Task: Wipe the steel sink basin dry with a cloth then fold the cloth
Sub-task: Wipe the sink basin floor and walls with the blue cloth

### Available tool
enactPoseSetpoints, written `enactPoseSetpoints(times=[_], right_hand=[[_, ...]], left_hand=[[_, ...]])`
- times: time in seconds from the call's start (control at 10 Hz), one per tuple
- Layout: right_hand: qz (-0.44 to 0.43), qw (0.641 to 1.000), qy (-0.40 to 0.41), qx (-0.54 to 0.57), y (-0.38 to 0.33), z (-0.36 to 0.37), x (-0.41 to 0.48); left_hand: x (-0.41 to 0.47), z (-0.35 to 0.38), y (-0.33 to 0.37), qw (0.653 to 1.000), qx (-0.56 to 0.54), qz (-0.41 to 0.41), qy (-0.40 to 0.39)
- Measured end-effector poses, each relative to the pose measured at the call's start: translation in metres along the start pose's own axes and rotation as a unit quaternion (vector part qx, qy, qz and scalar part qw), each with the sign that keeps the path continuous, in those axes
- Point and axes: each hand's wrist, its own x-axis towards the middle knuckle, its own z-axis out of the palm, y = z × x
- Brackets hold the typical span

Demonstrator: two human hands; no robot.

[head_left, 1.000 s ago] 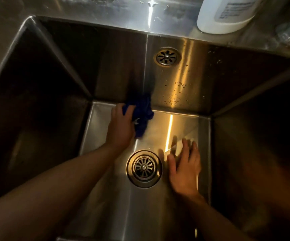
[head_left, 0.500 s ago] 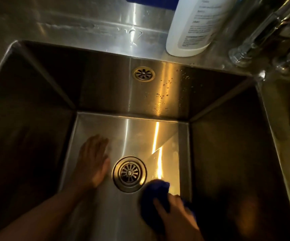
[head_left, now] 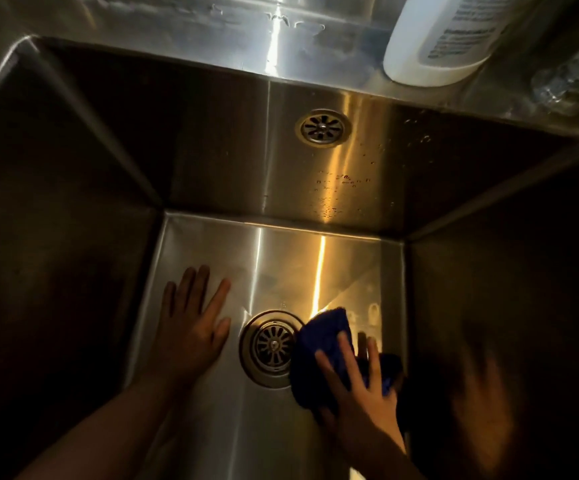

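Cloth (head_left: 322, 344), head view: bunched on the sink (head_left: 281, 258) floor under the right hand (head_left: 361, 393), whose spread fingers (head_left: 347, 355) press it beside the drain (head_left: 272, 346). Left hand (head_left: 191, 327) lies flat, fingers spread. Step: wiping. Droplets (head_left: 343, 183) beyond the fingertips probably call for an upward pass. Bottle (head_left: 444, 39) label illegible.

A: Which colour has the cloth (head_left: 322, 341)?
B: Dark blue, plain, no pattern.
A: And the sink basin (head_left: 281, 265)?
B: Silver-grey steel with fine brushed lines. The far wall and the floor have a yellow-orange shine; the left and right walls look almost black.
A: The drain (head_left: 270, 348)?
B: Grey metal with dark slots like wheel rays. The overflow (head_left: 322, 128) has the same pattern.
A: The far bottle (head_left: 430, 46)?
B: White, with small dark print.
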Motion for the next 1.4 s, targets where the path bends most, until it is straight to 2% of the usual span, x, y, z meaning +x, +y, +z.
enactPoseSetpoints(times=[0.1,0.3,0.4,0.5,0.6,0.7,0.8,0.9,1.0,1.1,1.2,1.4], right_hand=[[0.059,0.997,0.021,0.049,-0.006,-0.013,0.039],[0.119,0.980,0.136,0.082,0.010,-0.035,0.129],[0.141,0.971,0.172,0.084,0.022,-0.045,0.165],[0.126,0.974,0.177,0.067,0.031,-0.049,0.178],[0.126,0.974,0.178,0.069,0.029,-0.058,0.175],[0.096,0.970,0.185,0.125,0.014,-0.066,0.140],[-0.043,0.983,0.129,0.121,-0.022,-0.045,0.056],[-0.067,0.982,0.034,0.173,-0.068,-0.034,-0.006],[-0.042,0.985,0.008,0.167,-0.086,-0.019,-0.035],[-0.103,0.993,0.047,0.033,-0.083,-0.011,-0.051],[-0.143,0.988,0.037,-0.043,-0.079,0.007,-0.056],[-0.082,0.995,0.041,0.036,-0.085,0.008,-0.032]], left_hand=[[0.001,0.006,-0.001,1.000,0.010,-0.003,0.008],[0.001,0.009,-0.003,0.999,0.040,0.002,0.010],[0.000,0.010,-0.003,0.999,0.044,0.000,0.014],[0.000,0.010,-0.005,0.999,0.040,0.002,0.017],[-0.001,0.008,-0.004,0.999,0.040,0.004,0.014],[-0.001,0.002,0.000,1.000,0.020,0.007,0.017],[-0.001,-0.005,0.000,0.999,-0.015,-0.014,0.029],[0.000,-0.012,-0.008,0.999,-0.011,-0.038,0.028],[-0.001,-0.013,-0.015,0.999,0.000,-0.048,0.016],[-0.005,-0.008,-0.019,0.999,0.021,-0.044,-0.001],[-0.006,-0.005,-0.021,0.999,0.031,-0.044,0.000],[-0.007,-0.004,-0.021,0.999,0.035,-0.040,0.013]])
